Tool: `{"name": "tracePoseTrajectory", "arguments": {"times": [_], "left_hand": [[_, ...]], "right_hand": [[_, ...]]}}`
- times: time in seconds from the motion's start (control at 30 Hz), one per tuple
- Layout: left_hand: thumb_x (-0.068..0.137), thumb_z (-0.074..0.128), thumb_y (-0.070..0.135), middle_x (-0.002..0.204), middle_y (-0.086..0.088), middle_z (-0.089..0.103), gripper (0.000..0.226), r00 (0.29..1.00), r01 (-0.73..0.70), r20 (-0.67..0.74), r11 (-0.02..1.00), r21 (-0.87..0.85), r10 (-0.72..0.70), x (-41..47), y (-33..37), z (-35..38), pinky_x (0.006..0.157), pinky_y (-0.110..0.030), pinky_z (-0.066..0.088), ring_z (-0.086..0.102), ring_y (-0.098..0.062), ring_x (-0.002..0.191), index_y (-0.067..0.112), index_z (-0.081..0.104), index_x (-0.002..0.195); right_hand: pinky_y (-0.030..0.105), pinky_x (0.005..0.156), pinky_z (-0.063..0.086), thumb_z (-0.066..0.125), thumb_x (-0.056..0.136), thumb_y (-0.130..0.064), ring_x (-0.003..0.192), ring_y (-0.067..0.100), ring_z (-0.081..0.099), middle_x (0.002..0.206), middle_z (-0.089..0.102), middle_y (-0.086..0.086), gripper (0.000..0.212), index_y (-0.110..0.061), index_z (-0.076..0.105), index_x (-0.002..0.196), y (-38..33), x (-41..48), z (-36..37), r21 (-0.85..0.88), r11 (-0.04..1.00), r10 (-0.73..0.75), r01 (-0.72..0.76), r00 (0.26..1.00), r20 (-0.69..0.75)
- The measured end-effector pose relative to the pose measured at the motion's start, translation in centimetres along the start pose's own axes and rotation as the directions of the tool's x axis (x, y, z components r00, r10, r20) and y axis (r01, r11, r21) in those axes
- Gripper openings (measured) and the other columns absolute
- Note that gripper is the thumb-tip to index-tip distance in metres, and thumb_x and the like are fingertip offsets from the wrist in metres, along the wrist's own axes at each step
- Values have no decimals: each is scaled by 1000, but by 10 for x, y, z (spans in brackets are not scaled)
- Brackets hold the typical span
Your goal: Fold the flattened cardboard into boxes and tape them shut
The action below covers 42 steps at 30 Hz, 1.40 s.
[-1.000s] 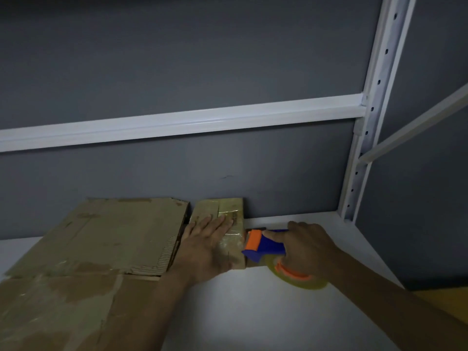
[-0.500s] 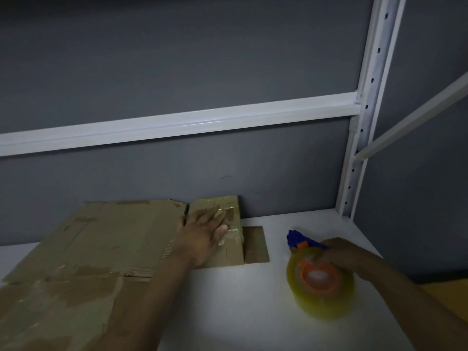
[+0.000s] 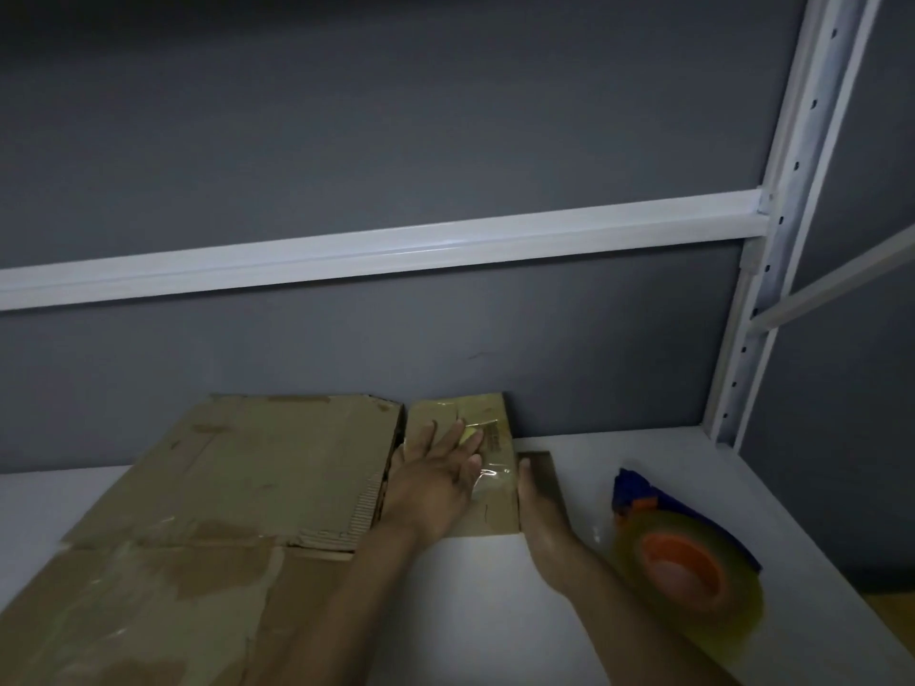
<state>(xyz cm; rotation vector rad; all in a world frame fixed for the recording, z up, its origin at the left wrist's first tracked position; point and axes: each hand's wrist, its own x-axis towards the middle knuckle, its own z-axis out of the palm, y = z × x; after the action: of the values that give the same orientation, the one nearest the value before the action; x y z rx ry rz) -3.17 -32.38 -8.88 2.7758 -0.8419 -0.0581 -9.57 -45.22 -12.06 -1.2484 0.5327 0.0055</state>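
Cardboard box (image 3: pixel 495 509) (small, taped) under the flat-fingered left hand (image 3: pixel 435 487): press firmly while the straight-fingered right hand (image 3: pixel 542 524) folds the flap (image 3: pixel 545 468) squarely.

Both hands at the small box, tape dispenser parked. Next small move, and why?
Probably fold the brown cardboard flap up against the small taped cardboard box with the right hand. The flap lies flat on the white table, that hand rests on it, and the left hand presses the box top flat. The blue-and-orange tape dispenser lies free nearby.
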Motion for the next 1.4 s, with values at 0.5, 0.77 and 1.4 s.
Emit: {"name": "tracePoseTrajectory", "arguments": {"times": [0.5,0.77,1.4], "left_hand": [[81,65,-14,138,29,43,64,941,-306,-53,777,-550,334,7,-76,-10,111,-7,18,22,20,133,25,57,130],[71,81,23,125,21,56,45,879,-435,-344,848,-301,330,22,-70,0,108,-19,35,45,9,125,15,71,115],[88,46,63,128,3,60,59,798,-519,-370,855,-18,477,34,-64,6,93,-17,36,41,-10,101,26,59,131]], "right_hand": [[16,113,17,66,89,-30,141,-7,5,152,7,-27,70,-35,28,148,-53,14,-83,-753,-50,-366,656,690,625],[27,114,29,69,85,-35,141,8,25,154,29,-8,64,-20,44,142,-40,26,-68,-774,-88,-497,627,646,580],[37,71,56,50,84,-51,107,17,41,119,52,1,50,-21,59,123,-27,34,-43,-799,-153,-606,582,583,541]]}}
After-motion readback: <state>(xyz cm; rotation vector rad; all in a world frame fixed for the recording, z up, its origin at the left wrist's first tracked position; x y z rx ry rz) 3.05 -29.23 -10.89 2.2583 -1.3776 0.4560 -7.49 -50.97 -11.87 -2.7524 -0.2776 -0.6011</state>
